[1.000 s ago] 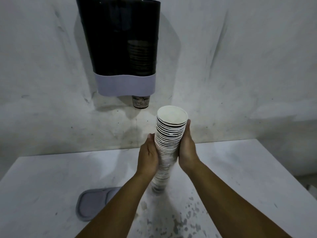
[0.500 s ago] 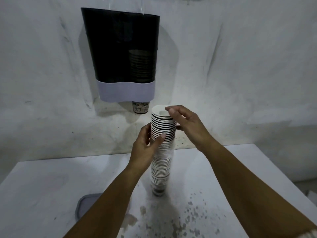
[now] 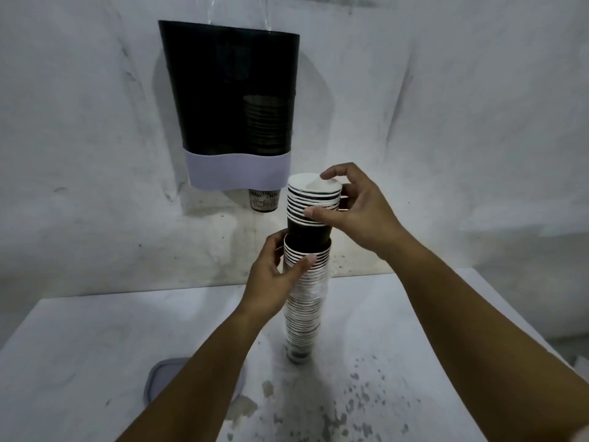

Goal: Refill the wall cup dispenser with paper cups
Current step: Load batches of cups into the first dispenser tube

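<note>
1. The right hand (image 3: 357, 212) pinches a short batch (image 3: 314, 202) of nested paper cups, thumb on the near side and fingers curled round the rim and far side. The batch is raised partly out of the tall stack (image 3: 304, 301), its dark lowest cup showing in the gap.
2. The left hand (image 3: 274, 275) wraps the stack just under its top rim, thumb across the front, holding it upright on the table (image 3: 95, 339).
3. Paper cups look light and thin-walled. I'd guess a hard squeeze would dent them, so the rolled rims are the stiffest place to hold.
4. Nested cups tend to cling. The lower stack seems to need that steadying hand or it could lift or topple, being tall and narrow.
5. A film seems to sheathe the stack's lower part, which may be slippery.
6. The dispenser (image 3: 232, 100) hangs on the wall, up and left of the hands, with a short column of cups dim inside its right side and one cup (image 3: 264, 200) poking out below.
7. Its top looks open, and a grey lid (image 3: 165, 378) lies on the table near the left forearm.
8. Nothing I can see blocks the way up to it, though the batch passes close to the hanging cup.
</note>
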